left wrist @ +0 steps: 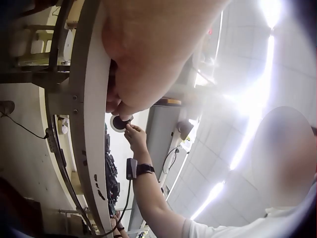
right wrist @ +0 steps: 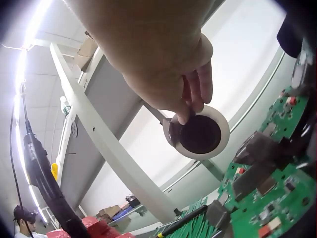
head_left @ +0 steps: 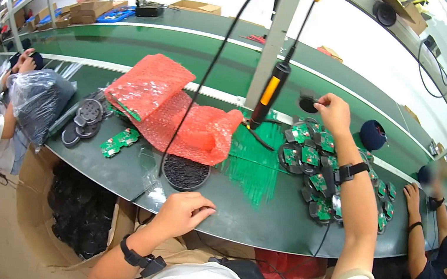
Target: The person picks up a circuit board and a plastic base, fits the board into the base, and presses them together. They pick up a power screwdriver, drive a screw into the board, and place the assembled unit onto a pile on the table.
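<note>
My right hand (head_left: pixel 332 114) pinches the rim of a round dark piece (head_left: pixel 307 103) above the bench's far side. The right wrist view shows that round piece (right wrist: pixel 200 134) with a pale ring about its dark centre, below the fingers of the hand (right wrist: pixel 168 74). At the bench's front edge, my left hand (head_left: pixel 183 213) lies with loosely bent fingers, nothing visible in them. A round tub (head_left: pixel 185 175) of small black parts stands just beyond it. Round housings with green circuit boards (head_left: pixel 310 156) lie in a pile below my right forearm.
Red bubble wrap (head_left: pixel 179 120) lies mid-bench, beside thin green strips (head_left: pixel 254 169). A black and orange tool (head_left: pixel 270 94) hangs on a cord near an upright post (head_left: pixel 276 35). A cardboard box (head_left: pixel 32 207) stands below left. People work at both sides.
</note>
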`<move>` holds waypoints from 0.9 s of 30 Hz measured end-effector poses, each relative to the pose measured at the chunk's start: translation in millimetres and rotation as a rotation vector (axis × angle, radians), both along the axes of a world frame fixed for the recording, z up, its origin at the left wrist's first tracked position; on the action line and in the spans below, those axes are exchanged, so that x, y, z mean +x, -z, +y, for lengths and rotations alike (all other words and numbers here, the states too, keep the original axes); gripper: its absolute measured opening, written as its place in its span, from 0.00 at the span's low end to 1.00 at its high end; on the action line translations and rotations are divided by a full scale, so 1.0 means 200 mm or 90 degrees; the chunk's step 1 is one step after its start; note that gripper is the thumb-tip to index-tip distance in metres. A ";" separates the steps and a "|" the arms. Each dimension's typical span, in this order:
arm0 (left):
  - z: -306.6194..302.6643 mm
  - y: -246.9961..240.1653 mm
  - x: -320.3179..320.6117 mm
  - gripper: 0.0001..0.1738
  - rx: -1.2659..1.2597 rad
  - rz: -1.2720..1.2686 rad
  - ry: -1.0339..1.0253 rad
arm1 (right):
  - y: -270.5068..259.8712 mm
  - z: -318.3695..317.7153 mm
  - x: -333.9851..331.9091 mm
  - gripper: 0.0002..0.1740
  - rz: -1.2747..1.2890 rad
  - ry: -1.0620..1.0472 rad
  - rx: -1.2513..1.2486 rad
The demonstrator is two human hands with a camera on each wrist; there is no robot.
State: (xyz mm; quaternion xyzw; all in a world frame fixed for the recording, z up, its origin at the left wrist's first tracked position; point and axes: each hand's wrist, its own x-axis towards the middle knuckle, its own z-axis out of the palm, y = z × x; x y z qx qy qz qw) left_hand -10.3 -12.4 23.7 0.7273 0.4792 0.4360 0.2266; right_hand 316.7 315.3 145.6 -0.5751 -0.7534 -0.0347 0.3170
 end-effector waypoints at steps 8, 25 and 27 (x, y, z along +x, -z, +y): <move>-0.01 0.00 0.02 0.05 -0.003 0.030 -0.045 | -0.08 -0.37 0.62 0.12 0.030 0.118 0.087; -0.05 -0.01 0.03 0.07 0.032 0.055 -0.022 | 0.51 -1.35 2.02 0.08 -0.202 0.744 -0.081; -0.05 0.00 0.03 0.07 0.028 0.050 -0.029 | 0.56 -1.35 2.08 0.09 -0.173 0.738 -0.113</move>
